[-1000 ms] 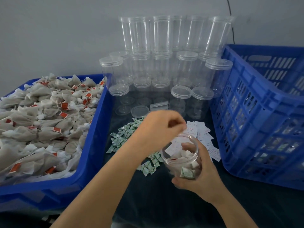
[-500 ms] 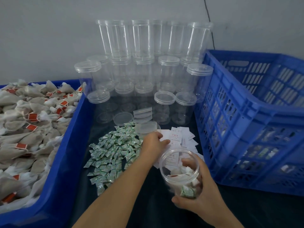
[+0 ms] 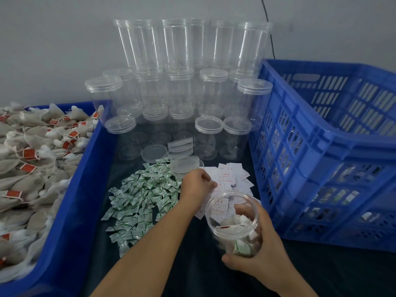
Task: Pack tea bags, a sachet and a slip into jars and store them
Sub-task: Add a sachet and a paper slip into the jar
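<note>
My right hand point(image 3: 260, 257) grips a clear open jar point(image 3: 233, 219), tilted toward me, holding several tea bags and a green sachet. My left hand point(image 3: 198, 186) rests on the pile of white paper slips point(image 3: 230, 179) just beyond the jar, fingertips pinching at a slip. Whether a slip is lifted I cannot tell. Green-and-white sachets point(image 3: 141, 200) lie scattered left of my left hand. A loose lid point(image 3: 185, 165) sits right above that hand.
A blue tray point(image 3: 85, 174) on the left is heaped with tea bags point(image 3: 32, 159). A tall blue slotted crate point(image 3: 321, 151) stands on the right. Stacked empty clear jars point(image 3: 184, 91) and loose lids point(image 3: 154, 152) fill the back against the wall.
My left hand dropped from above the jar mouth down onto the slip pile. The jar stayed in my right hand. The camera view shifted right.
</note>
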`<state>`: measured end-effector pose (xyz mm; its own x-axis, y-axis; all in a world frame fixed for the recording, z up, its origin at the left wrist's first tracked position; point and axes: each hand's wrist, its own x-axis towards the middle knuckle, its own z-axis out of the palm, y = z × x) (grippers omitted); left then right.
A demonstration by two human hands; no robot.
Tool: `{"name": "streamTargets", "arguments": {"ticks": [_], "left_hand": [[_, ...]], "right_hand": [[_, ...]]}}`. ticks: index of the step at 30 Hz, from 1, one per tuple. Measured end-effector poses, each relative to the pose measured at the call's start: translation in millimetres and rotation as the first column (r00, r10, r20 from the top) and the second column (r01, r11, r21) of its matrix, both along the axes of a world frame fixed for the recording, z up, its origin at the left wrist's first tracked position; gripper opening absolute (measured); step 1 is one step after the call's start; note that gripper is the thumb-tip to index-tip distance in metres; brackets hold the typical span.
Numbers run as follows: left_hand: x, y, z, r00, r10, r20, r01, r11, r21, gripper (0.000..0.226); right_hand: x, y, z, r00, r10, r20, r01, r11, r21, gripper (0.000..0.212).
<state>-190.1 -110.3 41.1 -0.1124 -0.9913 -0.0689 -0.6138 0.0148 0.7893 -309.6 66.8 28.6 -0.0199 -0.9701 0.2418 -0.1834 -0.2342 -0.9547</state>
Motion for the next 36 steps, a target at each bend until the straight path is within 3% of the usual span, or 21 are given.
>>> {"name": "streamTargets", "arguments": {"ticks": [15, 21, 27, 33, 36], "left_hand": [[13, -8, 1, 0.992, -0.102, 0.068, 0.107, 0.991, -0.076, 0.002], [17, -8, 1, 0.989, -0.089, 0.114, 0.105, 0.984, -0.141, 0.025], [20, -10, 3, 0.986, -0.088, 0.144, 0.114, 0.975, -0.189, 0.012], [21, -11, 8, 0.992, -0.09, 0.091, 0.102, 0.985, -0.137, 0.013], [19, -9, 5, 0.995, -0.079, 0.054, 0.082, 0.996, -0.041, 0.02]], "right_hand": [[-1, -1, -3, 1.0, -0.006, 0.016, 0.006, 1.0, 0.007, 0.107], [-1, -2, -2, 1.0, -0.008, 0.009, 0.008, 1.0, 0.002, 0.106], [0, -2, -1, 1.0, -0.01, 0.003, 0.01, 1.0, -0.007, 0.105], [-1, -1, -2, 1.0, -0.004, 0.019, 0.004, 1.0, 0.001, 0.105], [-1, -1, -2, 1.0, -0.007, 0.02, 0.007, 1.0, 0.003, 0.106]]}}
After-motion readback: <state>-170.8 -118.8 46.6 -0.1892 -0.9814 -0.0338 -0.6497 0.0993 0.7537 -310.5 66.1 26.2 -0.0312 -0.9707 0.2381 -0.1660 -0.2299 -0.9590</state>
